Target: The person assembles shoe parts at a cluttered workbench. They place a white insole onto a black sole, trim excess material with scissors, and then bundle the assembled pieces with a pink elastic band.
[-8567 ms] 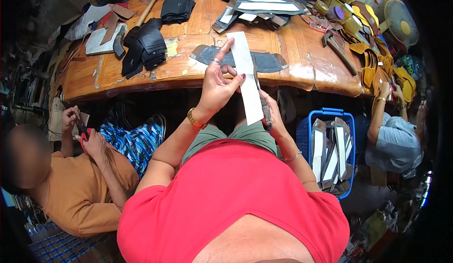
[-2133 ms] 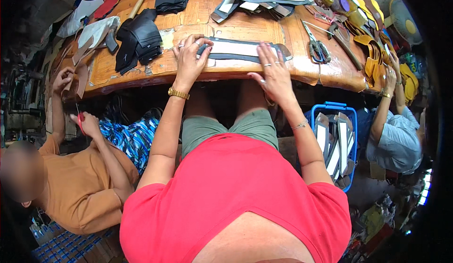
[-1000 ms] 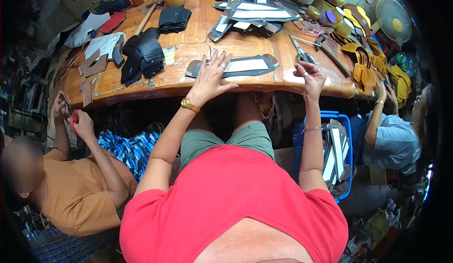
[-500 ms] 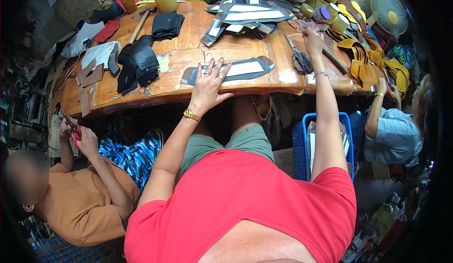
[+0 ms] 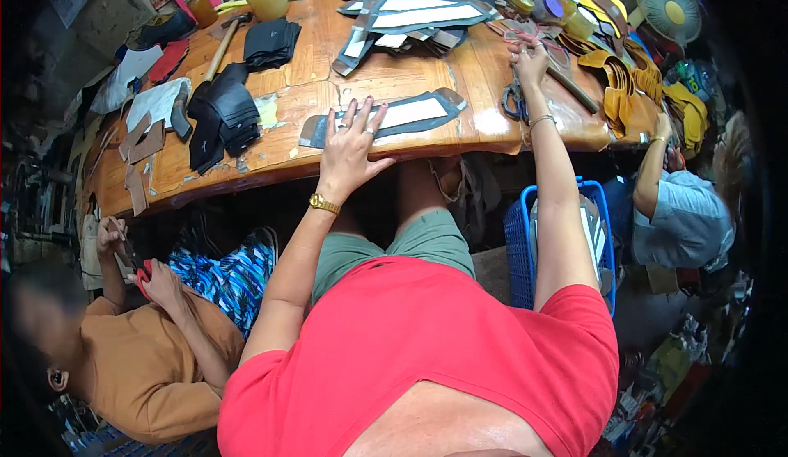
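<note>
Head view: left hand (image 5: 349, 153) flat on grey piece (image 5: 414, 127) at table (image 5: 308, 71) front, right hand (image 5: 532, 59) out among tools.
Left to right: stacked black pieces (image 5: 223, 112); left hand palm down, fingers slightly apart, on the piece's left part, clamped on nothing. White strip (image 5: 410, 112) lies along the piece, partly under the fingers. Heap of similar pieces (image 5: 427, 18) behind. Scissors (image 5: 514, 96) just beside right wrist. Right fingers bent at a thin reddish item; cannot tell if gripped. Tool handle (image 5: 572, 89) just right of that, tan pieces (image 5: 628, 100) beyond. Step, judged: piece steadied one-handed, other hand busy at small items. Next move, judged, calls for strip and piece kept flat, right hand clear of the scissors.
</note>
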The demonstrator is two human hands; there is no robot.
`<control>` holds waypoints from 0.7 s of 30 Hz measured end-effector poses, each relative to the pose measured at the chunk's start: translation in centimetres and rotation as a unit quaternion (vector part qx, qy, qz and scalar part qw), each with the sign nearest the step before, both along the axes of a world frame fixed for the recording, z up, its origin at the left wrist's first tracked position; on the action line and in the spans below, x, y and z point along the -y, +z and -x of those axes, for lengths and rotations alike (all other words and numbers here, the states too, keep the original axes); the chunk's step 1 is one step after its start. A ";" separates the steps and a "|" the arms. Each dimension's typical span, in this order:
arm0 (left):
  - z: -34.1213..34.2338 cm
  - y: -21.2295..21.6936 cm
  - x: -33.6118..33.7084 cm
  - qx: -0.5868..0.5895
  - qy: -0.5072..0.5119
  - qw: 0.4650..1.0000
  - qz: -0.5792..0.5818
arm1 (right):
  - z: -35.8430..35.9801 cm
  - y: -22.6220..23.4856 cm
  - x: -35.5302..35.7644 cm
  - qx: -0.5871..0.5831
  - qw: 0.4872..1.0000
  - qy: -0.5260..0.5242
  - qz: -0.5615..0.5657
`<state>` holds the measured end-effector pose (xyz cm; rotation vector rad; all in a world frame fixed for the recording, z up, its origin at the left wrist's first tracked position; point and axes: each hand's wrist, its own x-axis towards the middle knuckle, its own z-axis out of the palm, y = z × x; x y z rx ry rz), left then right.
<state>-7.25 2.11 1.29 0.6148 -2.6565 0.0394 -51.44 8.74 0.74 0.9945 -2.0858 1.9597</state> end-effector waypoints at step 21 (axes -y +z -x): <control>-0.1 -0.1 0.1 -0.015 0.003 1.000 0.001 | 0.8 9.0 1.5 0.057 0.939 0.237 0.244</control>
